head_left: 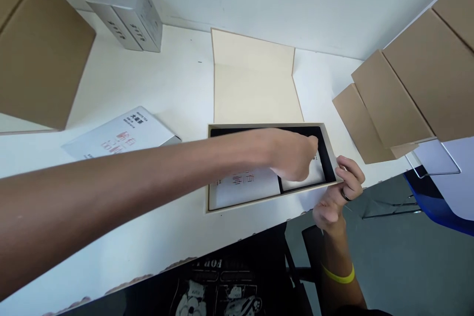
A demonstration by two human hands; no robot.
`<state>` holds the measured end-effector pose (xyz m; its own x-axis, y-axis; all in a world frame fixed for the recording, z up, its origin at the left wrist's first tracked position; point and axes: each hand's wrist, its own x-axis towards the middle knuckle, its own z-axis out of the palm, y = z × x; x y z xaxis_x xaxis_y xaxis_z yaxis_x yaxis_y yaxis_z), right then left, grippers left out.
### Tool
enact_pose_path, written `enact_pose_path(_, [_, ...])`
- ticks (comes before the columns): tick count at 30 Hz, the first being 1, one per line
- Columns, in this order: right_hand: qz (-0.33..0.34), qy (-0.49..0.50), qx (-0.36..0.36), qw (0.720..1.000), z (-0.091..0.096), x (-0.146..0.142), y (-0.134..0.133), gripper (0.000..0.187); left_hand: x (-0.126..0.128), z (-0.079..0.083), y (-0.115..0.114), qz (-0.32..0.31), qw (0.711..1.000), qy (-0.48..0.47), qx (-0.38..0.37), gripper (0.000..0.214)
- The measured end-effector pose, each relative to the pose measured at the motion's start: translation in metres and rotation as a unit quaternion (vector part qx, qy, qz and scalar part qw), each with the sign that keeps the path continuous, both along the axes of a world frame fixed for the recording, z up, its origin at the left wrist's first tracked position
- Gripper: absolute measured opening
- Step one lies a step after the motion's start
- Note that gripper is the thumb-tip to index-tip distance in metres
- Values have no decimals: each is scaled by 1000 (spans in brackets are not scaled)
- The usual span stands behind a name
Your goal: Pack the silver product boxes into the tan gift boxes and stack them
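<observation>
The left hand [292, 155] reaches right across the table [177, 94] and sits inside the open gift box [266, 126], fingers curled down onto a white packet [314, 175] in the right-hand part of the dark tray; whether it pinches the packet or only presses it, I cannot tell, since the knuckles hide the fingertips. The right hand [338, 192] grips the box's near right corner, fingers wrapped over the rim, thumb below. The risk, as I judge it: that corner lies just at the table edge, so a hard push from the left hand could tip or slide the box toward the floor, and the right hand's hold looks like the only thing steadying it. The packet could also jam crooked against the tray wall if it goes in tilted. Inside the box, a second white packet with red characters [242, 185] lies flat on the left, touching the divider. The cream lid [254, 79] stands folded back behind. A flat white packet [122, 133] lies loose to the left, grey cartons [129, 12] stand near the wall, and brown cardboard boxes [411, 84] hang in at both sides, contents unseen.
</observation>
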<state>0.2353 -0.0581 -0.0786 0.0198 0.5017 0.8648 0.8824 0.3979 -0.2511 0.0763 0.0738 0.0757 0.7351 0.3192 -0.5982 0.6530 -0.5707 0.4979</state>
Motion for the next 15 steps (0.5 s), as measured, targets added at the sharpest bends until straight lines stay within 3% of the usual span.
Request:
enact_pose_path(3, [6, 15, -27, 1000, -1, 0, -2, 67, -2, 6, 4, -20, 997, 39, 66, 72])
enact_pose_path(6, [-1, 9, -23, 1000, -2, 0, -2, 64, 1, 8, 3, -18, 991, 65, 119, 59])
enact_pose_path(15, [0, 27, -14, 1000, -6, 4, -1, 64, -1, 4, -9, 2, 993, -4, 114, 44])
